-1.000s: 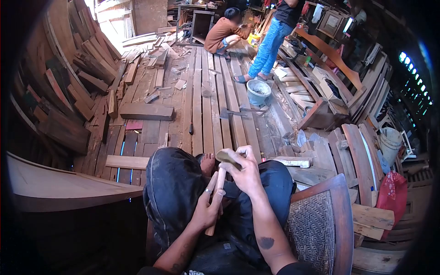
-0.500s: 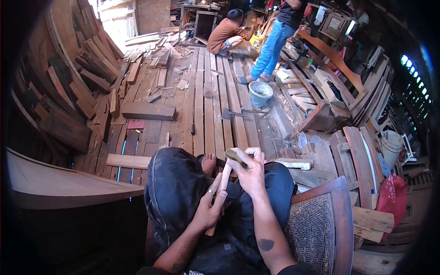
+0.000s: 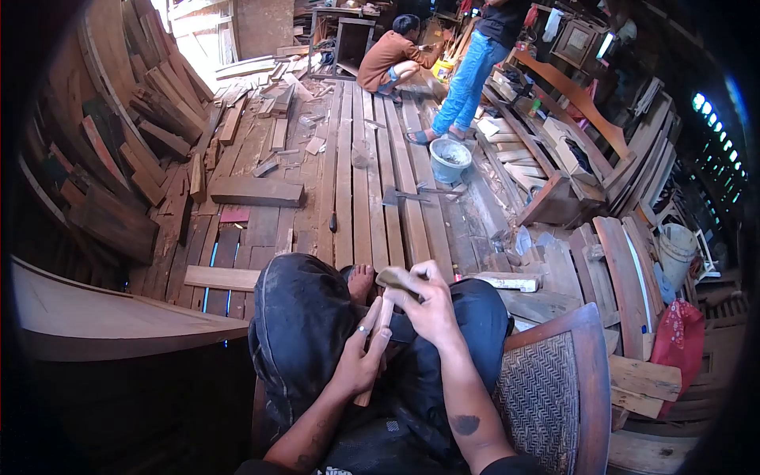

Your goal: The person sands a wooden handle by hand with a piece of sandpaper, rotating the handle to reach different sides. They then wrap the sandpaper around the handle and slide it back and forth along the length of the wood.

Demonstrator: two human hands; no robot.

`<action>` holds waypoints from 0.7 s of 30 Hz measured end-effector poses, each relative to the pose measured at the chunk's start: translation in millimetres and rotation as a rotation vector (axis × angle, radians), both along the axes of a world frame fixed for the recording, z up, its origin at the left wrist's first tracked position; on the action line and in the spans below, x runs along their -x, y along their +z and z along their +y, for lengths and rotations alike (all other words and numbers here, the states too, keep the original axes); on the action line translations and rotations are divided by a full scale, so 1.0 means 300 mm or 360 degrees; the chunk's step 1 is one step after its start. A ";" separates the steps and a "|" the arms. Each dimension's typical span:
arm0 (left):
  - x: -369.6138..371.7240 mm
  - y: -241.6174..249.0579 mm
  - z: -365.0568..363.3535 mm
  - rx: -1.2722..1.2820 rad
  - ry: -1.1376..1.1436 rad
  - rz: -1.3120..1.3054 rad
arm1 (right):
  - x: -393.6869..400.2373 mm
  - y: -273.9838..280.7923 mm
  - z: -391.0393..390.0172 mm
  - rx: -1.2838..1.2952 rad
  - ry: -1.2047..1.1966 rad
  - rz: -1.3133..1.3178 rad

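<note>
My left hand is closed around a slim, pale wooden stick, held slanting over my lap with its lower end showing below the palm. A ring is on one finger of that hand. At the upper end of the stick, my right hand pinches a folded olive-brown piece of sandpaper. The sandpaper lies at the tip of the stick; the fingers partly hide where the two meet.
A woven-seat chair is beneath me. On the plank floor ahead lie a dark-handled tool, a hammer-like tool and a thick board. Beyond stands a bucket, near one standing person and one crouching person.
My right hand and the sandpaper have shifted slightly left and down along the stick's upper end. My left hand keeps its grip in nearly the same place.
</note>
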State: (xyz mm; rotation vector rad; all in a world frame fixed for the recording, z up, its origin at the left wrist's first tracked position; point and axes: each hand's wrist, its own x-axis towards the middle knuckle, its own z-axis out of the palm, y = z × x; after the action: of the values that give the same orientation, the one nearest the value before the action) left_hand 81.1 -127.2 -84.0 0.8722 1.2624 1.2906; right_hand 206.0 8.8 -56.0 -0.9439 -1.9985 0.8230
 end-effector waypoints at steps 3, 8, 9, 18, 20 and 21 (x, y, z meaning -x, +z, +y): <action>0.000 0.021 0.005 0.0003 0.0010 0.0044 | 0.026 0.028 0.017 0.0016 -0.0127 0.0030; -0.002 0.013 0.004 0.0003 0.0032 0.0019 | 0.010 -0.011 -0.001 -0.0096 0.0014 -0.0051; -0.003 0.012 0.003 -0.0011 0.0020 0.0019 | 0.009 -0.010 0.001 -0.0048 -0.0020 -0.0030; -0.003 -0.013 0.008 -0.0049 0.0039 0.0052 | 0.013 -0.017 0.009 -0.0211 -0.0032 -0.0051; -0.001 -0.003 0.018 -0.0043 0.0048 0.0047 | 0.042 0.000 0.019 -0.0078 -0.0156 0.0022; -0.007 0.000 0.011 -0.0023 0.0059 0.0044 | 0.043 -0.004 0.014 -0.0066 -0.0176 0.0039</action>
State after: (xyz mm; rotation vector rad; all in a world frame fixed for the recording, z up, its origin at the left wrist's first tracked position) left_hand 83.0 -124.0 -83.9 0.8832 1.2982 1.3223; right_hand 193.1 13.1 -57.2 -1.0063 -1.9167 0.7264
